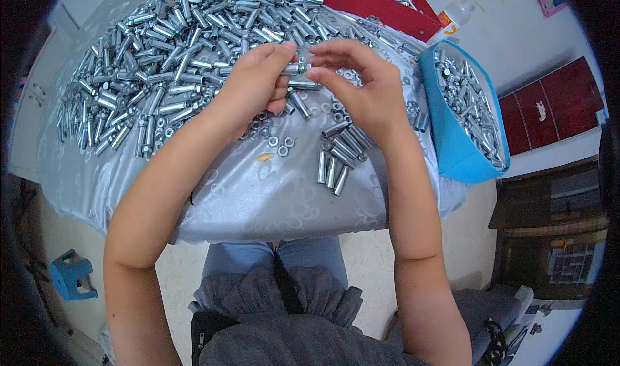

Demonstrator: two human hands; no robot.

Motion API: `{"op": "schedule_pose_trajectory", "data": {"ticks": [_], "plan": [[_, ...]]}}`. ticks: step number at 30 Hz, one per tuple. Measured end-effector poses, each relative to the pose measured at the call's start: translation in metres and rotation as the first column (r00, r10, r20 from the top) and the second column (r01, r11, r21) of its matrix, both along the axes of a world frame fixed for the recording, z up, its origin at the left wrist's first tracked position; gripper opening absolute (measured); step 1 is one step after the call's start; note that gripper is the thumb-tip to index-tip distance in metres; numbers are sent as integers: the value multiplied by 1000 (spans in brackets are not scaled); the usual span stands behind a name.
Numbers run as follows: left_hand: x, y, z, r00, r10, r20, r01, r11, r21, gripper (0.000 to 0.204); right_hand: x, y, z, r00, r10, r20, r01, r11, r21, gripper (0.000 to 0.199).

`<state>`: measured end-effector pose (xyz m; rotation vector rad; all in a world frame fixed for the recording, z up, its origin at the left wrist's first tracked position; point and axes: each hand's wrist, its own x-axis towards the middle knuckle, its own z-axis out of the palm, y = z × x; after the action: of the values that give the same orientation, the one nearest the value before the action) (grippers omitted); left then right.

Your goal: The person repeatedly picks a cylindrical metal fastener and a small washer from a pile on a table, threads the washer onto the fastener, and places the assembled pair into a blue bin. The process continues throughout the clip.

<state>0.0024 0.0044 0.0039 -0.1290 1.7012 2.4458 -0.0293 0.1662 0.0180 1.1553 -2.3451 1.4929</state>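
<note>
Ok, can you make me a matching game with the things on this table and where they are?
Things:
1. blue bin
2. big heap of metal sleeves
3. small metal sleeve
4. loose nuts

Places:
A. pinched between the left hand and right hand
B. far left of the table
C. right edge of the table
D. on the cloth below the hands

Pairs: 1-C, 2-B, 3-A, 4-D

Sleeve heap [174,50] ahead; near cloth [271,198] bare

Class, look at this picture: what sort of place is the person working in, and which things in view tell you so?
Probably a home used for small assembly piecework. A cloth-covered table holds a heap of metal sleeves, a blue bin is full of more, and household cabinets stand nearby. Both hands hold one sleeve.
</note>
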Motion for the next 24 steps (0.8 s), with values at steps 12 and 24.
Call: {"op": "schedule_pose_trajectory", "data": {"ticks": [12,24], "plan": [[0,2,-2,997,72,-14,-71,997,26,21,-1,4,4,954,-53,-296,94,987,127,28],[-1,-3,-4,1000,19,2,-20,998,64,18,4,2,7,966,-105,-236,148,974,171,20]]}}
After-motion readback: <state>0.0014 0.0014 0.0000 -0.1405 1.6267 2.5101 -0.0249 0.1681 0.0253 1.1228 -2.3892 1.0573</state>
